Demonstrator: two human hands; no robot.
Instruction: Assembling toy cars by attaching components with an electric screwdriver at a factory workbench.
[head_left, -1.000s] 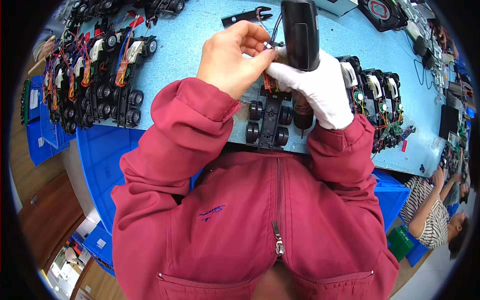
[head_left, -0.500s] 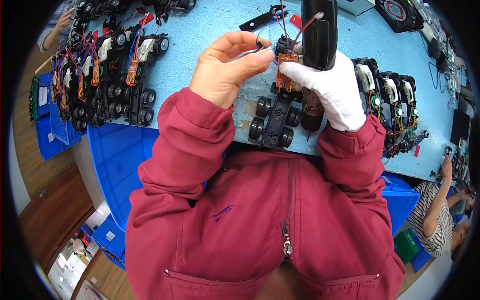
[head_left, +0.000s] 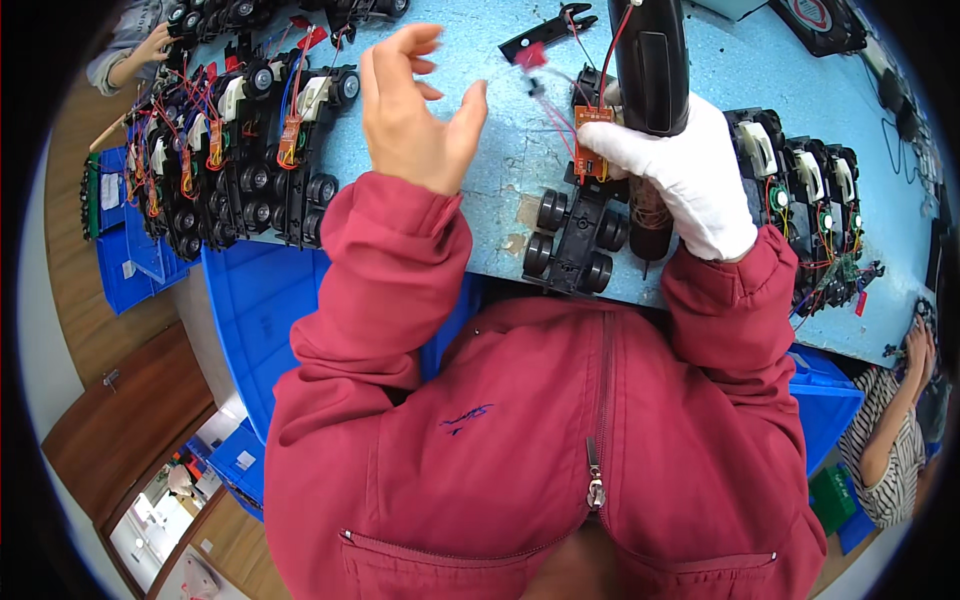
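Note:
My bare left hand (head_left: 420, 110) is raised over the table, fingers apart and nothing in them. Between my hands, a black toy truck chassis (head_left: 578, 235) with several wheels lies near the table's front edge. An orange circuit board (head_left: 594, 135) with wires sits over its upper part. My right hand (head_left: 690, 175), in a white glove, is closed round a long black handheld tool (head_left: 650, 70) with a thin tip; its thumb presses the board. Left of the board, a blurred red piece (head_left: 531, 56) and a small dark connector (head_left: 535, 88) hang on thin wires.
Rows of wired chassis (head_left: 250, 150) stand at left, more (head_left: 795, 190) at right. A black plastic part (head_left: 545, 35) lies behind, a black fan (head_left: 815, 20) far right. Blue bins (head_left: 250, 320) sit below the table edge. Other people's hands show at far left (head_left: 150, 50) and right (head_left: 918, 350).
My left hand has let go of the wires by the board, opened and drawn back left. The red piece and connector now swing loose. My right hand keeps its hold.

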